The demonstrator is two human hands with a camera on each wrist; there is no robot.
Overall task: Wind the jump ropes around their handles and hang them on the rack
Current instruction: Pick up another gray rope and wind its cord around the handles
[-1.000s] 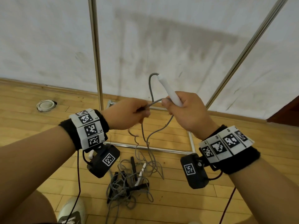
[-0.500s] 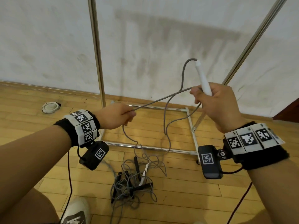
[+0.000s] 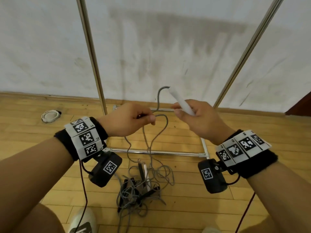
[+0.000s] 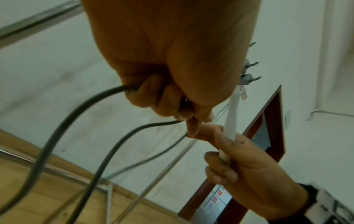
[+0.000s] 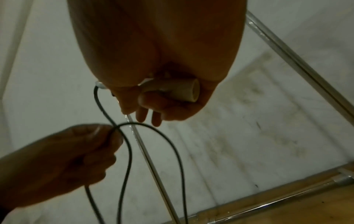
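Note:
My right hand grips a white jump-rope handle that tilts up and to the left; its butt end shows below the palm in the right wrist view. A grey rope leaves the handle's tip and loops down to my left hand, which pinches it between thumb and fingers. Slack rope hangs from there to a tangle of grey ropes with black and white handles on the floor. The chrome rack stands behind my hands.
The rack's base rails lie on the wooden floor between my hands and the wall. Its hooks show in the left wrist view. A white coil lies at the far left, my shoe at the bottom edge.
My right hand swung out to the right and up with the handle, drawing the rope taut, then came back in close to my left hand. A slack loop now hangs between them.

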